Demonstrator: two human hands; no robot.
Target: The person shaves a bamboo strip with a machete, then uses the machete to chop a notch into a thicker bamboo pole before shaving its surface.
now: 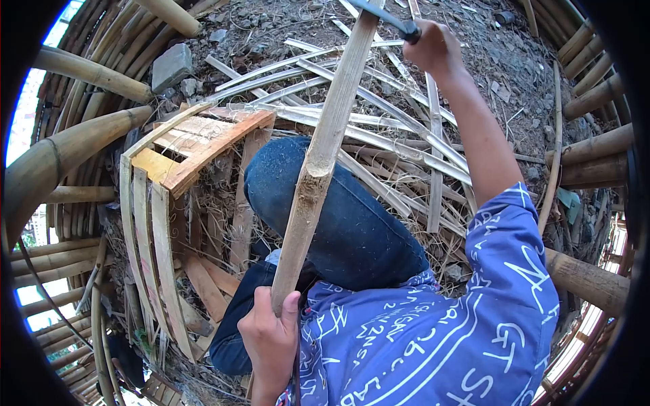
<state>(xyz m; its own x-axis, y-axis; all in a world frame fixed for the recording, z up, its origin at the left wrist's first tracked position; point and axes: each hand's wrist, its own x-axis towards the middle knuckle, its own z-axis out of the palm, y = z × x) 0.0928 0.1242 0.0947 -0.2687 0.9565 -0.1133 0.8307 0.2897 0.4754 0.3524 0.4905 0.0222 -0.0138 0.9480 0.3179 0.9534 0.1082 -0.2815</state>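
Observation:
A long split bamboo strip (pixel 332 135) runs slantwise over the person's bent knee, its pale inner face up, with a node near its middle. My left hand (pixel 269 331) is closed round its lower end, thumb on top. At the top, my right hand (pixel 433 49) grips the dark handle of a knife (pixel 387 17). The blade lies across the strip's upper end; its far part is cut off by the view's edge.
A wooden crate (pixel 220 152) stands at the left. Split strips (pixel 379 105) lie crisscrossed on the ground beyond the knee, over curly shavings. A grey block (pixel 171 68) sits at the upper left. Thick bamboo poles (pixel 95 74) border both sides.

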